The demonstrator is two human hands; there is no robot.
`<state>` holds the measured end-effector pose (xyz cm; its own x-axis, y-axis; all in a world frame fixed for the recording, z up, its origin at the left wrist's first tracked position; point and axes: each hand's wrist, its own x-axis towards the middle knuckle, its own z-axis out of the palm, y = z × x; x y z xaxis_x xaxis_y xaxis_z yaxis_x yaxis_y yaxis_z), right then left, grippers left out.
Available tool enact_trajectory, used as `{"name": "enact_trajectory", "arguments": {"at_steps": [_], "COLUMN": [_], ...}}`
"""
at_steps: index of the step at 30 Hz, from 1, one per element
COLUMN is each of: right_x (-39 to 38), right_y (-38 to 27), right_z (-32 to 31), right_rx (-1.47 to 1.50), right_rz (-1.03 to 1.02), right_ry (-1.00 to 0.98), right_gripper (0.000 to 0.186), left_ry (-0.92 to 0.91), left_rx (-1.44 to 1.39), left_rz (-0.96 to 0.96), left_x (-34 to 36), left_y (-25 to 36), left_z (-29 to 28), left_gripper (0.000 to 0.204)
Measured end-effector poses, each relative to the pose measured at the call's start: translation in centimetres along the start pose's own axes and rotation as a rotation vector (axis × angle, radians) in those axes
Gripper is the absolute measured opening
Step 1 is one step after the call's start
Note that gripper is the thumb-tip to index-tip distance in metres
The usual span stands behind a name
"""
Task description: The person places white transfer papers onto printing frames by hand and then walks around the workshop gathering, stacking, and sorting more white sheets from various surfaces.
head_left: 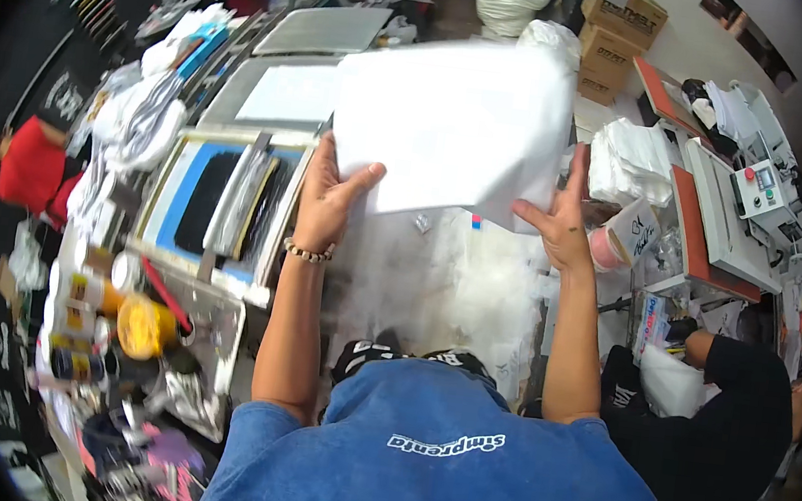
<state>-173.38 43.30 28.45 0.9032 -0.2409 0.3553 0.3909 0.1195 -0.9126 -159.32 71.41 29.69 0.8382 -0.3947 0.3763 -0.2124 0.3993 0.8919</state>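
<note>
Both arms reach forward, holding a large white sheet (450,123) spread out in front of me. Whether it is paper or folded cloth I cannot make out, and its far edge is blurred. My left hand (330,198), with a beaded bracelet at the wrist, is closed on the left edge, thumb in front. At the lower right corner, which bends down, my right hand (562,227) grips with its thumb on the near face. The sheet hides some of the fingers. A small blue and red patch (475,221) shows just below its lower edge.
To the left stand a screen-printing frame (145,192), grey flat platens (322,29) and ink tubs, one a yellow tub (145,328). At right are a stack of white cloths (631,163), a heat press (736,215) and a crouching person in black (711,434). Cardboard boxes (608,61) stand behind.
</note>
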Motion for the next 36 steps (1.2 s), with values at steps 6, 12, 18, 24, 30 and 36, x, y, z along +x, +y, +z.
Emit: {"name": "enact_trajectory", "arguments": {"at_steps": [6,12,18,24,30,36], "right_x": [11.0,20.4,33.9,57.6,79.7,92.8], "right_y": [8.2,21.6,31.5,27.8,31.6,53.4], "right_z": [-3.0,-9.8,-15.5,-13.3,-7.0,-3.1], "right_rx": [-0.255,-0.036,0.02,-0.056,-0.096,-0.246], "right_rz": [0.301,0.234,0.557,0.357,0.286,0.609], "right_ry": [0.056,0.343,0.221,-0.068,-0.411,-0.566], "right_gripper": [0.023,0.023,0.023,0.046,0.045,0.035], "left_ry": [-0.042,-0.008,0.07,0.301,0.526,0.957], "left_rx": [0.061,0.084,0.237,0.135,-0.012,0.458], "left_rz": [-0.191,-0.204,-0.513,-0.15,0.01,-0.28], "left_x": [13.8,24.2,34.1,50.3,63.0,67.7], "left_y": [-8.9,-24.0,-33.3,-28.5,-28.7,-44.1], "left_z": [-2.4,-6.7,-9.1,-12.8,-21.4,-33.8], "left_gripper": [0.041,0.03,0.044,0.036,0.038,0.042]}}
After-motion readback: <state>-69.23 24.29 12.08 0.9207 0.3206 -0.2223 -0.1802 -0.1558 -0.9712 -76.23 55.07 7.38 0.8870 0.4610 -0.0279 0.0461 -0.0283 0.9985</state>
